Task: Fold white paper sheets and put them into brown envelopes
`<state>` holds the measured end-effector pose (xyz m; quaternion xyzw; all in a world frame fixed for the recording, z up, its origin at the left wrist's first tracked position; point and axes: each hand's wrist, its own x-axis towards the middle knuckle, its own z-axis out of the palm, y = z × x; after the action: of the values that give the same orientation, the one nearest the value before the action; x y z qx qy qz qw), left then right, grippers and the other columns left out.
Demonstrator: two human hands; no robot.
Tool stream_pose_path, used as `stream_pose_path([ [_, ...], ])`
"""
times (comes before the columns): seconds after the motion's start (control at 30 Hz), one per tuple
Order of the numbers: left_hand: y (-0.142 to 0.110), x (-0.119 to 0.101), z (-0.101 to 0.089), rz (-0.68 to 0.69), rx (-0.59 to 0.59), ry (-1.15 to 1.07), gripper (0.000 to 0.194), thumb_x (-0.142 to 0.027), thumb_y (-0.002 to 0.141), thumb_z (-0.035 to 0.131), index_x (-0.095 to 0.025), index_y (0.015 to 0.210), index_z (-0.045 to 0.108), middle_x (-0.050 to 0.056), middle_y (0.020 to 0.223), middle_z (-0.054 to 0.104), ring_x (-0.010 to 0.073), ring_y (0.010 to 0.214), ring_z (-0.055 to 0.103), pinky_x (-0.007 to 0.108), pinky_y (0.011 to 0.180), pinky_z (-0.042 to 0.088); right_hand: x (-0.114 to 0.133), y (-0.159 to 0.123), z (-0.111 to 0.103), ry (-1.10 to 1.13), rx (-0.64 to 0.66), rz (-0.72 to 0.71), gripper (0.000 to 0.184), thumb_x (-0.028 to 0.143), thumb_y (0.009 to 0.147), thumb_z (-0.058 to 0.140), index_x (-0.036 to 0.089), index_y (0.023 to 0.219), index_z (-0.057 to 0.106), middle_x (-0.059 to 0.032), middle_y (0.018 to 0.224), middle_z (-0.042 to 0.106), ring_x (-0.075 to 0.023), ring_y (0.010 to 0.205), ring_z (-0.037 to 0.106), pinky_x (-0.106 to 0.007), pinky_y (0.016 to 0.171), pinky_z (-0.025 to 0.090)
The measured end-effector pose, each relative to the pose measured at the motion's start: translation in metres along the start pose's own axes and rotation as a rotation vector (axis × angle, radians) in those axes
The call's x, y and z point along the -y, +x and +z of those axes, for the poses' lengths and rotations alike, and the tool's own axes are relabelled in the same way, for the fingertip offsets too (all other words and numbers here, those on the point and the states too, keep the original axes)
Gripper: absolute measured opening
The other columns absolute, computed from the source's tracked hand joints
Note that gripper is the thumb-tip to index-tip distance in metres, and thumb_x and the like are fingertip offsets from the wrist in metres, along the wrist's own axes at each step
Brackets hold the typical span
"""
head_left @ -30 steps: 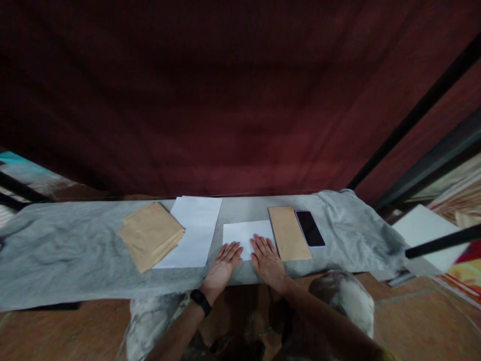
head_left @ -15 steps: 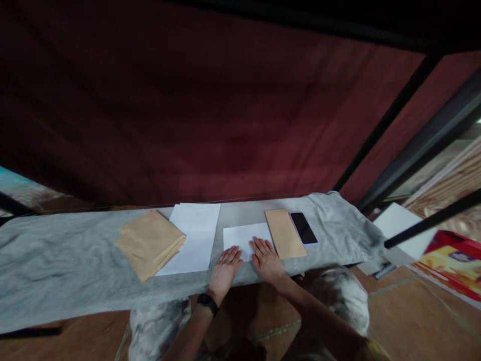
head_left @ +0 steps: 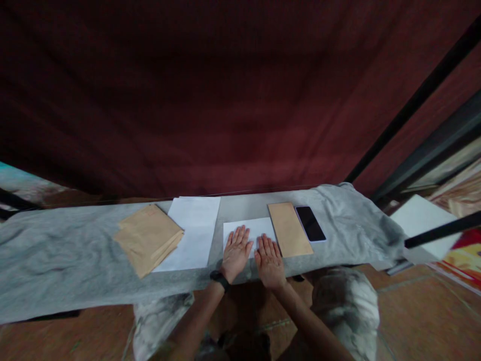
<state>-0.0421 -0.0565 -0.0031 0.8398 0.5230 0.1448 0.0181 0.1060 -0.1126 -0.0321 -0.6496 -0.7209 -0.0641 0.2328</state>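
A folded-looking sheet of white paper (head_left: 255,227) lies on the grey cloth in front of me, its near part covered by my hands. Flat on its left side rests my left hand (head_left: 236,253), fingers stretched out, a dark band on the wrist. My right hand (head_left: 270,260) presses on the near right part of the paper, fingers extended and close together. Just right of the paper is a brown envelope (head_left: 290,230). Beyond my left hand lie larger white sheets (head_left: 197,230), partly under a stack of brown envelopes (head_left: 148,238).
A phone (head_left: 310,223) with a dark screen lies right of the single envelope. Grey cloth (head_left: 67,255) covers the narrow bench. A dark red curtain (head_left: 240,125) hangs behind it. Black bars and a white box (head_left: 424,223) stand at the right.
My left hand has slid forward and right, further onto the white paper. My right hand has shifted slightly nearer to me. The view has tilted a little.
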Motion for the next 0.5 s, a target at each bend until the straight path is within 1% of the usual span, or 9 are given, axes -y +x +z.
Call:
stream_pose_path([
  [0.07,0.001,0.003,0.004,0.000,-0.021,0.012,0.052,-0.035,0.103,0.031,-0.018,0.151,0.039,0.011,0.158,0.039,0.0236,0.149,0.030,0.050,0.121,0.028,0.004,0.009,0.001,0.019,0.026,0.033,0.050,0.031,0.105,0.032,0.009,0.147,0.046,-0.0166,0.153,0.044,-0.0272,0.142,0.041,-0.046,0.116,0.033],
  [0.13,0.000,0.006,0.008,0.020,-0.023,0.029,0.052,-0.031,0.102,0.032,-0.017,0.151,0.039,0.011,0.159,0.037,0.0241,0.150,0.028,0.050,0.121,0.027,0.008,0.028,0.003,0.039,0.083,0.047,0.050,0.030,0.105,0.028,0.008,0.145,0.048,-0.0164,0.153,0.044,-0.0261,0.143,0.041,-0.044,0.116,0.034],
  [0.17,0.000,0.007,0.008,0.035,-0.017,0.037,0.052,-0.029,0.101,0.034,-0.016,0.150,0.039,0.011,0.159,0.036,0.0243,0.150,0.027,0.050,0.121,0.026,0.010,0.040,0.005,0.050,0.113,0.039,0.050,0.029,0.105,0.026,0.009,0.145,0.049,-0.0148,0.153,0.044,-0.0249,0.143,0.041,-0.043,0.116,0.035],
  [0.23,-0.001,0.010,0.009,0.066,0.006,0.043,0.052,-0.024,0.099,0.035,-0.016,0.149,0.041,0.011,0.158,0.038,0.0240,0.150,0.028,0.050,0.121,0.026,0.014,0.062,0.010,0.052,0.165,-0.034,0.049,0.030,0.106,0.026,0.014,0.146,0.049,-0.0114,0.155,0.042,-0.0250,0.144,0.039,-0.045,0.116,0.034],
  [0.3,-0.001,0.015,0.008,0.074,0.022,0.039,0.051,-0.023,0.098,0.034,-0.016,0.149,0.042,0.010,0.157,0.040,0.0228,0.149,0.029,0.049,0.122,0.026,0.015,0.076,0.017,0.030,0.187,-0.051,0.048,0.031,0.105,0.029,0.014,0.145,0.050,-0.0124,0.155,0.042,-0.0258,0.143,0.040,-0.045,0.117,0.033],
  [0.4,-0.003,0.025,0.005,0.024,0.003,0.036,0.052,-0.028,0.101,0.030,-0.017,0.150,0.040,0.009,0.157,0.040,0.0218,0.149,0.030,0.047,0.121,0.027,0.013,0.080,0.027,-0.007,0.136,-0.019,0.049,0.034,0.104,0.038,0.012,0.147,0.047,-0.0160,0.155,0.040,-0.0271,0.144,0.039,-0.047,0.119,0.029],
  [0.5,-0.008,0.036,0.004,-0.046,-0.042,0.040,0.055,-0.036,0.101,0.031,-0.015,0.152,0.037,0.012,0.158,0.038,0.0231,0.149,0.030,0.047,0.121,0.028,0.010,0.069,0.033,-0.031,0.038,0.032,0.054,0.037,0.103,0.041,0.010,0.150,0.041,-0.0192,0.156,0.037,-0.0288,0.145,0.036,-0.049,0.119,0.028],
])
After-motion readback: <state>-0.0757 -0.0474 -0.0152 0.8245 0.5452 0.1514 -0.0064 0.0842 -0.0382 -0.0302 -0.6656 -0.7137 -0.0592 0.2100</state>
